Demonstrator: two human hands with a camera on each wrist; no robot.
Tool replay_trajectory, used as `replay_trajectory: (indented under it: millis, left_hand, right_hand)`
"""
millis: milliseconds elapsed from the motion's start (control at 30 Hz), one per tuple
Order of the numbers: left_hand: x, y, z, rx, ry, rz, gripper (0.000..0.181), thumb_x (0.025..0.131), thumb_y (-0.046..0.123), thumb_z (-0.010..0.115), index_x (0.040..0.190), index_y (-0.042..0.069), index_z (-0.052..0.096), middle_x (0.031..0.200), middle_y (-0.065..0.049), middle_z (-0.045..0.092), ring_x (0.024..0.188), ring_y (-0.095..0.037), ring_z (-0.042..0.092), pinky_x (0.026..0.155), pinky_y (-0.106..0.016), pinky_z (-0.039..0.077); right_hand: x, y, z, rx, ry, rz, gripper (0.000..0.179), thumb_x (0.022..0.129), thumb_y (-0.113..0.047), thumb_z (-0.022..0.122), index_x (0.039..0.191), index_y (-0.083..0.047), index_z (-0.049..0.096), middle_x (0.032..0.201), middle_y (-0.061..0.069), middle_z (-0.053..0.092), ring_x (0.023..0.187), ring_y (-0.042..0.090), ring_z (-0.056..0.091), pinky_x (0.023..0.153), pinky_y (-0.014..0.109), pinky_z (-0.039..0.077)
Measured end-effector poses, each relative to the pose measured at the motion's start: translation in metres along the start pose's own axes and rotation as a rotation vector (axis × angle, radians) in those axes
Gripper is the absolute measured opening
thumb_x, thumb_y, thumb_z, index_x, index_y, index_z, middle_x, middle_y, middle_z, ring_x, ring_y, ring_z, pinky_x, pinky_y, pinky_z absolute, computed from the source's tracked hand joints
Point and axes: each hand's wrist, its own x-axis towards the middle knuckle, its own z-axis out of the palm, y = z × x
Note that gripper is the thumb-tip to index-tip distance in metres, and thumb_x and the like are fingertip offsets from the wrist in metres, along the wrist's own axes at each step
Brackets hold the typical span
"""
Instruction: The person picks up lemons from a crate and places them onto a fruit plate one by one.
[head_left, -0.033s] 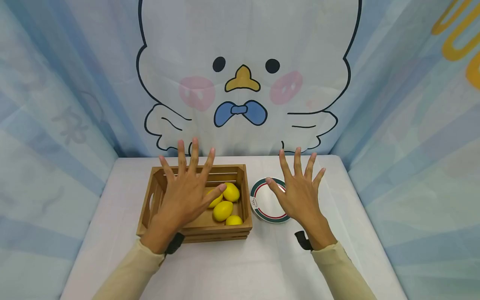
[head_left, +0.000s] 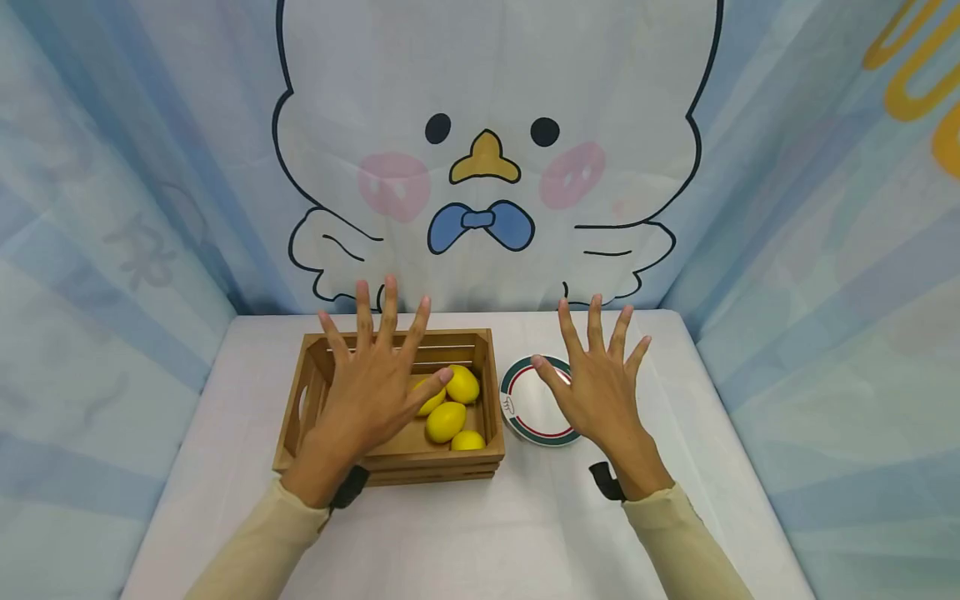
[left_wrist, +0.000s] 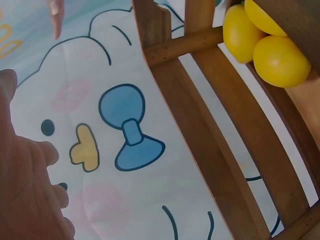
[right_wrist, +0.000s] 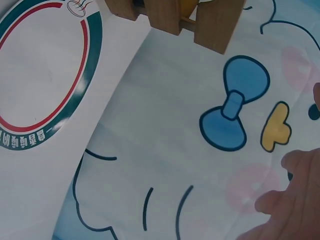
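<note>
In the head view my left hand (head_left: 367, 392) hovers over a wooden crate (head_left: 497, 433), its fingers spread straight and nothing held. Several yellow lemons (head_left: 446, 422) lie in the crate's right part, one partly behind my left thumb; the left wrist view shows lemons (left_wrist: 281, 61) there too. My right hand (head_left: 602, 390), fingers also spread and holding nothing, is above the right side of a white plate (head_left: 536, 402) with a green and red rim. The right wrist view shows the plate (right_wrist: 40, 75) apart from the right hand (right_wrist: 295, 200).
A white-covered table (head_left: 465, 542) bears the crate and the plate, which stands just right of the crate. Behind it hangs a curtain (head_left: 480, 75) with a cartoon bird. Blue-and-white curtains (head_left: 840, 292) close off both sides.
</note>
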Motion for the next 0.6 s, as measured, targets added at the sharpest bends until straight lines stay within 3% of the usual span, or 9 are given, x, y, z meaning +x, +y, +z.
replay_trajectory:
  millis: [300, 433, 600]
  left_hand:
    - [-0.002, -0.003, 0.000, -0.012, 0.008, 0.001, 0.094, 0.101, 0.075, 0.043, 0.173, 0.026, 0.007, 0.177, -0.018, -0.018, 0.161, -0.050, -0.022, 0.116, -0.085, -0.014]
    - [-0.007, -0.008, -0.003, -0.026, 0.015, -0.014, 0.091, 0.103, 0.072, 0.044, 0.173, 0.026, 0.008, 0.177, -0.015, -0.020, 0.161, -0.048, -0.022, 0.116, -0.085, -0.012]
    - [-0.014, -0.017, -0.005, -0.054, 0.038, -0.031, 0.088, 0.105, 0.067, 0.045, 0.173, 0.022, 0.013, 0.177, -0.017, -0.012, 0.163, -0.049, -0.010, 0.120, -0.084, -0.006]
  right_hand:
    - [0.001, -0.004, 0.002, 0.022, 0.018, -0.016, 0.087, 0.102, -0.069, 0.050, 0.172, -0.035, 0.012, 0.179, 0.014, 0.000, 0.161, 0.056, -0.007, 0.121, 0.082, -0.005]
    - [0.000, -0.008, 0.003, 0.063, 0.032, -0.025, 0.087, 0.101, -0.064, 0.056, 0.172, -0.035, 0.013, 0.179, 0.015, 0.006, 0.164, 0.051, 0.001, 0.126, 0.076, -0.002]
    - [0.000, -0.010, 0.005, 0.131, 0.065, -0.058, 0.087, 0.100, -0.058, 0.063, 0.171, -0.034, 0.018, 0.179, 0.015, 0.014, 0.164, 0.047, 0.011, 0.130, 0.070, 0.005]
